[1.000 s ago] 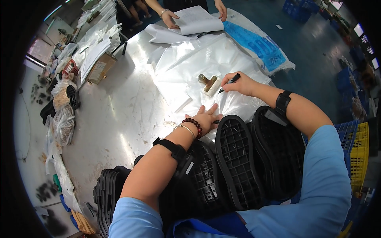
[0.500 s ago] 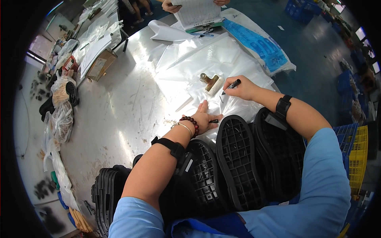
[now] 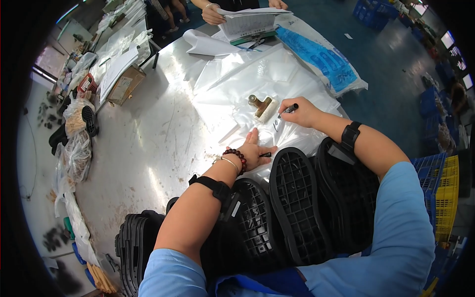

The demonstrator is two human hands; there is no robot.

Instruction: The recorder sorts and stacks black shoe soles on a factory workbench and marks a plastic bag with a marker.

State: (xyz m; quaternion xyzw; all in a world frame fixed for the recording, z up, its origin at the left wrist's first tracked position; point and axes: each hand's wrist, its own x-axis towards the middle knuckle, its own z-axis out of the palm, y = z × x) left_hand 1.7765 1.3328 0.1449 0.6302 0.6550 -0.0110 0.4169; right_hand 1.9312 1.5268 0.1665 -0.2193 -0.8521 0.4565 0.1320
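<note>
My right hand [image 3: 299,113] is closed round a black marker [image 3: 290,108], its tip at fresh dark strokes on a stack of clear plastic bags [image 3: 307,81]. My left hand [image 3: 251,152] presses on the bags with thumb and forefinger spread. A short black marker cap [image 3: 265,155] pokes out from its other fingers, which are mostly hidden. Just beyond both hands, a brass-coloured bulldog clip [image 3: 260,105] with a white pad lies on the bags. Black shoe soles [image 3: 297,203] with gridded insides stand in a row between my forearms, close to my body.
Across the metal table [image 3: 148,128], another person's hands [image 3: 213,15] hold a clipboard with papers [image 3: 247,27]. A blue-and-white plastic sack [image 3: 319,59] lies at the far right edge. Bagged soles [image 3: 78,148] line the left; yellow and blue crates [image 3: 445,198] stand right.
More strokes now show on the bag beneath my marker. My left hand stays pressed down. Across the table, the other person has come further into view and the papers on the clipboard are tilted.
</note>
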